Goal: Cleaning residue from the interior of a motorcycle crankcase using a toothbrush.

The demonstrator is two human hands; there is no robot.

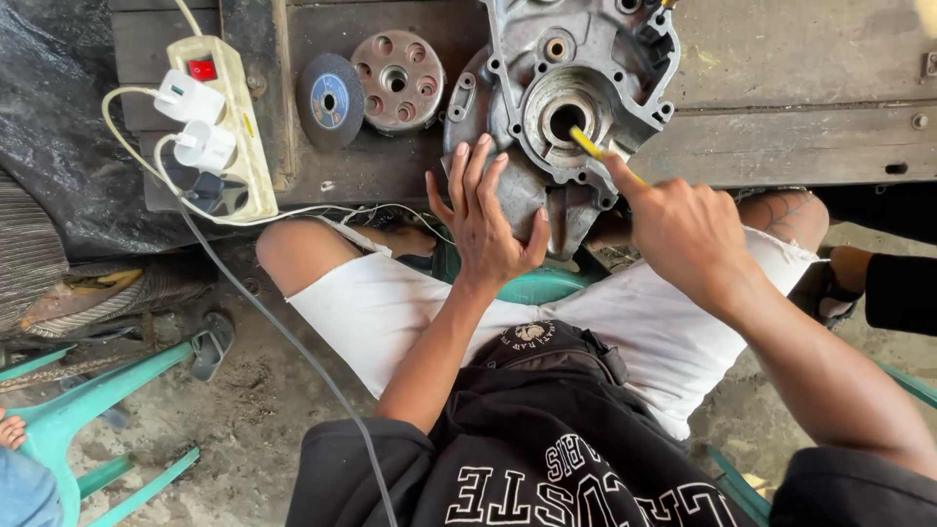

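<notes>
Grey cast-metal engine casing (576,107) — grimy, round bore, bolt holes

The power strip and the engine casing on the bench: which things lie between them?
In the head view, between the power strip and the engine casing lie two round parts on the wooden bench: a dark grinding disc and a perforated metal hub.

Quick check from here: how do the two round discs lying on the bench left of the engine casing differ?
The grey grinding disc is smaller, dark and flat-faced with a blue centre label and one middle hole. The metal hub disc is larger, rusty pinkish-grey, thicker, with a ring of round holes around its centre bore. The grinding disc sits nearer the power strip; the hub disc sits nearer the engine casing. Both lie flat on the wooden bench, untouched by either hand.
</notes>
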